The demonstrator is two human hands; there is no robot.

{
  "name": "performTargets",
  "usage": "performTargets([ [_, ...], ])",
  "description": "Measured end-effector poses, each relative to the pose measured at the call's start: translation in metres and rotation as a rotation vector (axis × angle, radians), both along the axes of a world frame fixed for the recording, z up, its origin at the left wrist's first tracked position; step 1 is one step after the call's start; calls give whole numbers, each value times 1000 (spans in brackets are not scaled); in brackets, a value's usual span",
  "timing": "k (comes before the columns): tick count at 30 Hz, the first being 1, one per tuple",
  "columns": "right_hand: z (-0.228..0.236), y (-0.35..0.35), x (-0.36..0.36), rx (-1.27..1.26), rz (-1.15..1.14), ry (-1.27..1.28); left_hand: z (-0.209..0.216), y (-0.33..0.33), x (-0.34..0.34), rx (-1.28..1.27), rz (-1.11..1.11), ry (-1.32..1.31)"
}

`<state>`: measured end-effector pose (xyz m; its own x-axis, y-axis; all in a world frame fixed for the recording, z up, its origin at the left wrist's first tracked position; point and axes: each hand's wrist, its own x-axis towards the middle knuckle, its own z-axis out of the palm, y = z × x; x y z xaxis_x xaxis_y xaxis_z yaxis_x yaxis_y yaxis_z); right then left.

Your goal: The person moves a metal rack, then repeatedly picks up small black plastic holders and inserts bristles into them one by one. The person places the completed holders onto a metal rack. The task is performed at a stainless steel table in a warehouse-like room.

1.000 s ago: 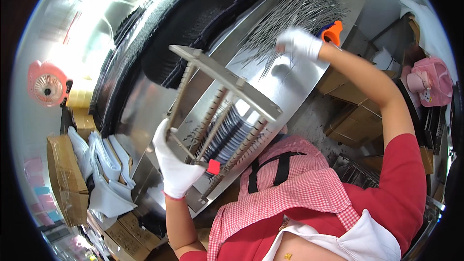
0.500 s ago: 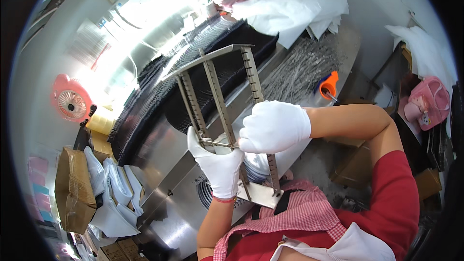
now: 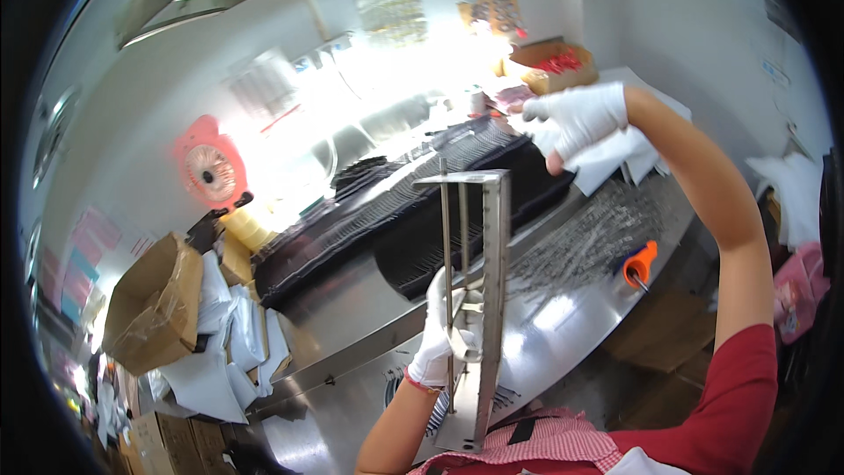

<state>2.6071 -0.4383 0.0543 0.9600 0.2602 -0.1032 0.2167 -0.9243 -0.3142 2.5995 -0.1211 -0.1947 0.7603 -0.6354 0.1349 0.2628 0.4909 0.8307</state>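
Your left hand (image 3: 444,334) is grasping the upright metal rack (image 3: 479,299) in its grip; your right hand (image 3: 576,119), raised farther right, is loosely curled, holding nothing.

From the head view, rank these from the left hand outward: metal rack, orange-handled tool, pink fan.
1. Metal rack: gripped in the left hand.
2. Orange-handled tool: on the steel table, to the right.
3. Pink fan: upper left, by the wall.

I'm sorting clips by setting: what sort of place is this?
Probably a small workshop or factory bench: a steel worktable strewn with thin metal pins, a gloved left hand holding a metal rack, cardboard boxes stacked nearby.
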Motion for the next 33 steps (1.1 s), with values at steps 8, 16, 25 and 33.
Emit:
performTargets([
  [8, 17, 119, -21, 262, 384, -170, 46, 66, 6, 325, -28, -202],
  [16, -3, 75, -18, 356, 194, -790, -187, 185, -42, 1329, 724, 253],
  [25, 13, 67, -13, 748, 84, -979, -136, -3, -59, 1785, 390, -104],
  [33, 7, 131, -25, 630, 144, -1008, -200, 82, -41, 1210, 444, 63],
])
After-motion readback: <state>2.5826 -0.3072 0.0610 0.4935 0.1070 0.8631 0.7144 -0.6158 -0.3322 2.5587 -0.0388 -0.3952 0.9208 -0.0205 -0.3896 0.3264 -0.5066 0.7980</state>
